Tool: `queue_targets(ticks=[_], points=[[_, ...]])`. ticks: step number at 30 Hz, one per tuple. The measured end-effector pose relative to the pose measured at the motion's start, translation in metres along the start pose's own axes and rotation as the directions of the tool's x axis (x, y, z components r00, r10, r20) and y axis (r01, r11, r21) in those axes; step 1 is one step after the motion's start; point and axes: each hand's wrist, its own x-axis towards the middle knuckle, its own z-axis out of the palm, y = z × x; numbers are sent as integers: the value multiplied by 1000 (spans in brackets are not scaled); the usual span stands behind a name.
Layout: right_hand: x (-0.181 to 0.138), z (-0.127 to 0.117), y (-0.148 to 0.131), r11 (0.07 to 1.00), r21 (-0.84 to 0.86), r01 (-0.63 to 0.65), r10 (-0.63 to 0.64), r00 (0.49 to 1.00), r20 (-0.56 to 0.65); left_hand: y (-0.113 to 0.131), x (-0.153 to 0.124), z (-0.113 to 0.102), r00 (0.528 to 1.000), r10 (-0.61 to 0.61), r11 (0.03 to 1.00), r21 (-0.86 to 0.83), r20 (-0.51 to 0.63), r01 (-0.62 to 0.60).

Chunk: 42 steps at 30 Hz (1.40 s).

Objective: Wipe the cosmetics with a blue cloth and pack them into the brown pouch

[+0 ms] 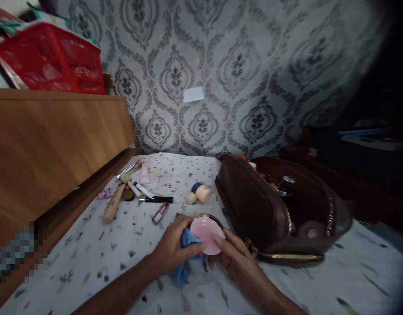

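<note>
Near the front of the bed-like surface, both hands grip a round pink compact (206,232), tilted so its glossy face shows. My left hand (168,246) is closed around a crumpled blue cloth (181,274), which it presses against the compact, with the thumb lying over the pink face. My right hand (236,258) pinches the compact's right edge. A dark, shiny rim shows behind the compact's top. Just right of my hands stands a brown makeup bag (250,201), unzipped and open, with a silver-capped item (286,183) inside.
Left on the patterned sheet (123,280) lie a beige tube (113,204), a pink tube (144,174), a black stick (157,199) and a lipstick (160,213). Small jars (201,192) stand beyond my hands. A wooden cabinet (57,140) with a red basket (53,57) borders the left.
</note>
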Motion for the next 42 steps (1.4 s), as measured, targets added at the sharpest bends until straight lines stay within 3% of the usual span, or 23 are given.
queue_targets(ticks=[5,12,15,18,22,27,34,38,42], points=[[1,3,-2,997,-70,-17,5,986,-165,-2,-7,5,993,81,990,122,-80,-71],[-3,3,-1,964,-259,54,-105,976,-189,-10,-11,8,942,336,889,335,-17,-311],[-4,3,-2,952,-306,25,-82,981,-176,-5,-11,5,930,369,903,236,7,-360],[-4,2,5,948,-317,-3,-58,981,-183,2,-11,1,951,302,952,78,-66,-296],[-6,3,16,887,-461,7,-56,994,-91,13,-15,1,926,285,958,66,-248,-278],[-14,13,13,740,-642,200,-132,979,153,19,-17,5,891,429,903,109,-148,-416],[-15,15,8,842,-514,165,-117,985,125,20,-17,10,960,202,971,-89,-194,-223],[-15,12,9,858,-458,233,-163,969,188,21,-18,11,980,84,977,-180,-179,-116],[-15,9,9,825,-443,352,-289,935,204,21,-18,12,992,-39,955,-297,-124,0]])
